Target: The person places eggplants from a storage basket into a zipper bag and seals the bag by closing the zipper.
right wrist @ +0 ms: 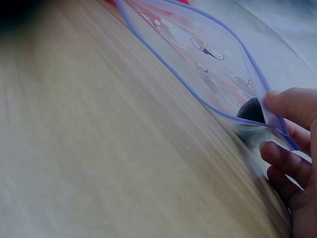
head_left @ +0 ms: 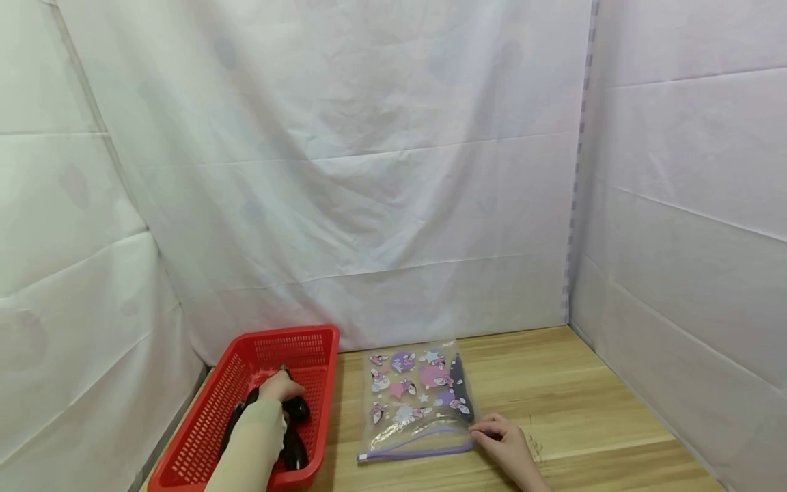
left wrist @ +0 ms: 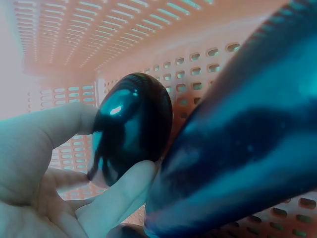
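- Left hand grips an eggplant, thumb and fingers round it, in the basket.
- Right hand pinches the bag at one corner of its mouth.
- Bag lies on the table, mouth parted, a second eggplant inside.

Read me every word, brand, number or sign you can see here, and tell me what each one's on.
No text is readable in any view.
Printed bag: cartoon figures, stars and circles; any lettering among them is too small to read.
White zip slider: too small to tell whether it's marked.
Red basket: no lettering visible.
Eggplant in the left hand: no label visible.
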A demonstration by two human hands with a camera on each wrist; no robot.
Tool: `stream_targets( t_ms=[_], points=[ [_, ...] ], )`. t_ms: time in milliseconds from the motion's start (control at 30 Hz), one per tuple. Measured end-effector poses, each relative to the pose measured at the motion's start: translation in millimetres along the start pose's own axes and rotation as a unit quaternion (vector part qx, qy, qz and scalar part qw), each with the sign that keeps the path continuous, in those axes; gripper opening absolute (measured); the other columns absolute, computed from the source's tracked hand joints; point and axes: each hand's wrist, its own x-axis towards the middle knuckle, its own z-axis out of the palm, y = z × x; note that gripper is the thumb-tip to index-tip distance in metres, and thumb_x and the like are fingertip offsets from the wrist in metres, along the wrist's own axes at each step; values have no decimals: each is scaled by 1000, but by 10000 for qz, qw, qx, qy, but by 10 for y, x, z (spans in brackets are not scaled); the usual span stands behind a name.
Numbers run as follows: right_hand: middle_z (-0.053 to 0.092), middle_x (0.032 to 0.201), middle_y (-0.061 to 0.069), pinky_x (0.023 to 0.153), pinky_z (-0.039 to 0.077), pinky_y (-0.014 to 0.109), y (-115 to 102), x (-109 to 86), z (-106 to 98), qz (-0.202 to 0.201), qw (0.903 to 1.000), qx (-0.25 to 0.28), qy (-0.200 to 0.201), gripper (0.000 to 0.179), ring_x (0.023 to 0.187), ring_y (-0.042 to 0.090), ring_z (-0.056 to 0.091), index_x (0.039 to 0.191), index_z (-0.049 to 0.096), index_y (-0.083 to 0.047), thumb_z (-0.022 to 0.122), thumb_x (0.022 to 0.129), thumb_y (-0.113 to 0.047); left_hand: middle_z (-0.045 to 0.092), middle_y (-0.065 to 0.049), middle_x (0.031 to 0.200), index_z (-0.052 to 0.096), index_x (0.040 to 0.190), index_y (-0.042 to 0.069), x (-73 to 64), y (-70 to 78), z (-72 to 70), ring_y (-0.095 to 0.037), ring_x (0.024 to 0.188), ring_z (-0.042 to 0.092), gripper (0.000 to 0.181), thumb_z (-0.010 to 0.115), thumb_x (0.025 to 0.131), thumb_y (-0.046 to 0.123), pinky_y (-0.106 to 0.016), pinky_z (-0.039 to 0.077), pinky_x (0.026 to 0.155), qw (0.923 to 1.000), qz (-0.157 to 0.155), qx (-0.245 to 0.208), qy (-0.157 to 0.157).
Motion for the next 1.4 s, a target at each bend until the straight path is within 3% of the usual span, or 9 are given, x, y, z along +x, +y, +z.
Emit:
stream_targets(
  t_ms=[300,400,567,733,900,1200,1400],
  points=[
    [67,84,-3,71,48,22,306,37,23,-109,9999,-56,74,9,81,8,60,80,77,-14,77,79,-5,56,-22,91,54,111,-9,-16,11,-18,-35,75,58,44,72,76,9,-45,54,52,10000,43,-51,-46],
    [66,84,-4,72,48,22,318,44,19,-41,10000,-4,75,11,80,9,60,80,77,-16,78,79,-5,56,-22,92,53,112,-10,-43,30,-32,-35,74,59,44,71,76,9,-43,54,50,9999,139,48,-29],
    [66,84,-5,72,48,22,320,49,9,38,9999,-88,72,12,81,8,60,79,77,-17,78,79,-5,57,-18,84,56,99,-7,-92,83,-45,-30,63,61,31,70,76,9,-40,53,46,9989,345,329,-35],
    [66,84,-5,72,48,22,316,57,12,34,9999,-143,84,13,81,9,60,79,77,-17,78,78,-4,58,-19,86,55,109,-8,-139,140,-72,-29,58,62,41,70,75,9,-40,53,45,9983,391,425,-90],
    [66,83,-6,72,48,22,330,58,19,41,9998,-146,123,16,80,9,60,77,77,-18,78,77,-3,58,-23,97,48,126,-10,-182,165,-111,-30,67,63,57,71,77,8,-42,54,49,9980,438,381,-239],
    [66,84,-5,72,48,22,313,70,14,-57,9999,-85,65,14,80,9,60,79,77,-18,78,78,-3,58,-21,94,50,117,-6,-207,171,-162,-32,73,64,49,72,75,6,-45,55,52,9982,473,67,-351],
    [67,83,1,71,47,21,296,40,18,-182,9995,-190,151,12,80,8,59,79,77,-13,77,78,-1,59,-23,97,41,134,-6,-254,237,-196,-33,75,65,68,73,75,5,-48,55,56,9975,566,-120,-405]
  ],
)
